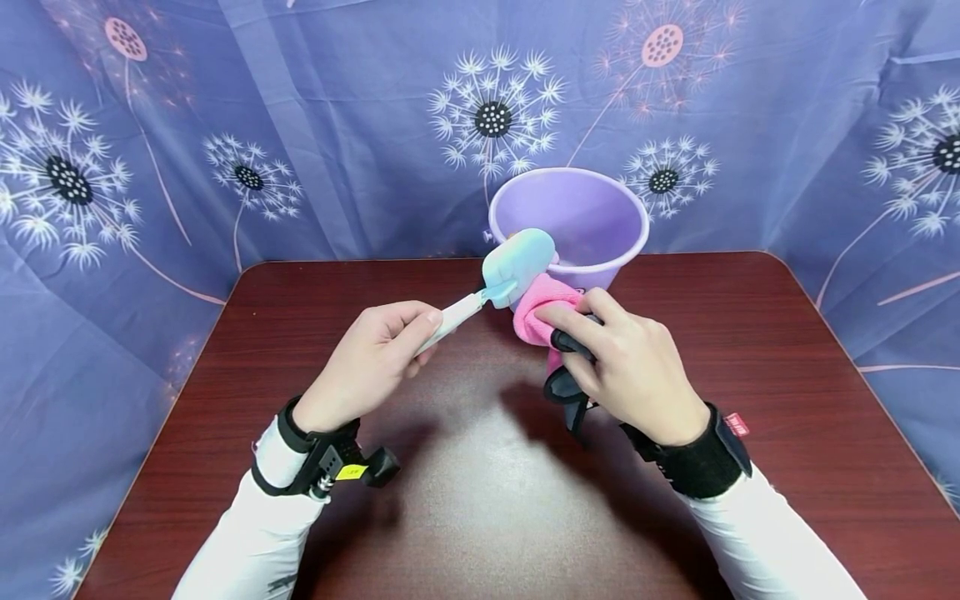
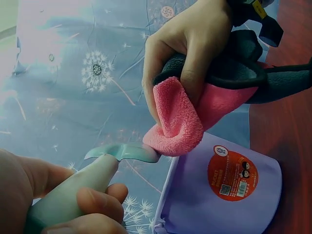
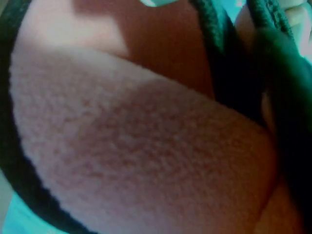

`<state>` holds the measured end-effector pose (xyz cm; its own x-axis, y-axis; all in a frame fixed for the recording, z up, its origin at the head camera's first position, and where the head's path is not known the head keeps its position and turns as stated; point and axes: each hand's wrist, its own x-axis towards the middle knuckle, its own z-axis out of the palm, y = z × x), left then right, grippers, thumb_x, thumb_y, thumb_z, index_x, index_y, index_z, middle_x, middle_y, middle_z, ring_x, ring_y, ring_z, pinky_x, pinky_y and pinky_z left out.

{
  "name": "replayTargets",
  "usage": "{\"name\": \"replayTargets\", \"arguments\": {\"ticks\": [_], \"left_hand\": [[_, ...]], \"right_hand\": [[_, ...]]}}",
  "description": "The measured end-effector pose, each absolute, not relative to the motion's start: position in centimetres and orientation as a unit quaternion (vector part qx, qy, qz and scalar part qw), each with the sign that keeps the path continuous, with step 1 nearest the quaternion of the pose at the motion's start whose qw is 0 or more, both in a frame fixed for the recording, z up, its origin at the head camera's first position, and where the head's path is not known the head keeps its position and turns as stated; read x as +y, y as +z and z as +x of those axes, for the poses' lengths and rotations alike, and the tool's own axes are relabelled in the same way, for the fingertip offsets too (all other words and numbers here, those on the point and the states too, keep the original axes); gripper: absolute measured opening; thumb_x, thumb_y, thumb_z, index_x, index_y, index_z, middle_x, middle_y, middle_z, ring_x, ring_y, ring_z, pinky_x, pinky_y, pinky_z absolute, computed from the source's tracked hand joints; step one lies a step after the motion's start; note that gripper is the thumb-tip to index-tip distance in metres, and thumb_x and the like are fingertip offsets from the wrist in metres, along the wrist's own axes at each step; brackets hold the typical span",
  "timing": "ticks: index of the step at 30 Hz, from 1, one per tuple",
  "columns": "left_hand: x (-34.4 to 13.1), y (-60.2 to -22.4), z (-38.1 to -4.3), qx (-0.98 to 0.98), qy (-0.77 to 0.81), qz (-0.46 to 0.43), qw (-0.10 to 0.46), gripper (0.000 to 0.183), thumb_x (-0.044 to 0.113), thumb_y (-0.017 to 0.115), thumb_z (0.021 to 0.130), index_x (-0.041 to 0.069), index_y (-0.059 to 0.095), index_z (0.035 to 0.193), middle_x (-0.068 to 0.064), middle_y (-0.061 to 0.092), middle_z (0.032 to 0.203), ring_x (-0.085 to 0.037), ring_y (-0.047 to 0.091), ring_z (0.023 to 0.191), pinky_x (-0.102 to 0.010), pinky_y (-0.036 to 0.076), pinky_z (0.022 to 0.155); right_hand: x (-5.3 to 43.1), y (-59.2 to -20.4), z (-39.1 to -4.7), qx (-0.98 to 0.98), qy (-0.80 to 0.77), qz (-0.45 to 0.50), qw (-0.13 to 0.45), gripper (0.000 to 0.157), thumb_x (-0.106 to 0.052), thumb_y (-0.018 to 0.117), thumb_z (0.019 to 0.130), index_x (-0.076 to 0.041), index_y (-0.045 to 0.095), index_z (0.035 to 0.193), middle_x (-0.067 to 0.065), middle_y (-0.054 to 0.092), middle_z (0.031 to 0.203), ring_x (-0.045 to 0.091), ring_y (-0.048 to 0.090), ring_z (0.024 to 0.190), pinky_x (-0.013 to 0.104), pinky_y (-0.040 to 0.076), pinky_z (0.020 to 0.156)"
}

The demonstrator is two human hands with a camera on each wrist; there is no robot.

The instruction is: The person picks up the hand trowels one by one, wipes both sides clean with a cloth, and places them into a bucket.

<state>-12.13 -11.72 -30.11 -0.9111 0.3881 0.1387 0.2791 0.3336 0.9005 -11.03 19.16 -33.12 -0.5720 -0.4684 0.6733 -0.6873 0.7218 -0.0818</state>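
Note:
My left hand (image 1: 371, 354) grips the white handle of a small shovel-shaped tool (image 1: 517, 260), its light-blue rounded head pointing up and to the right. In my right hand (image 1: 637, 362) is a fluffy pink cloth (image 1: 543, 304) with black edging, bunched between the fingers and thumb. The left wrist view shows a pink fold of the cloth (image 2: 178, 129) right at the end of the tool's blade (image 2: 139, 152). Dark parts of the cloth hang below the right hand. Pink pile and black trim fill most of the right wrist view.
Behind both hands, a lilac bucket (image 1: 633, 237) stands at the back edge of the dark red-brown table (image 1: 750, 333). An orange label (image 2: 229, 175) is on its side. A blue curtain with dandelion prints (image 1: 360, 125) hangs around the table.

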Motion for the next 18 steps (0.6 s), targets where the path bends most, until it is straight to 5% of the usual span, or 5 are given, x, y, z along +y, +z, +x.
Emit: {"name": "replayTargets", "arguments": {"ticks": [18], "left_hand": [[-11.31, -30.27, -12.01, 0.81, 0.545, 0.209, 0.053, 0.027, 0.023, 0.054, 0.112, 0.009, 0.068, 0.093, -0.007, 0.055, 0.071, -0.019, 0.05, 0.061, -0.027, 0.039, 0.056]], "right_hand": [[18.11, -33.14, -10.15, -0.852, 0.18, 0.408, 0.276, 0.044, -0.006, 0.063, 0.087, -0.022, 0.073, 0.127, 0.0, 0.056, 0.098, 0.014, 0.048, 0.062, 0.032, 0.041, 0.049]]}}
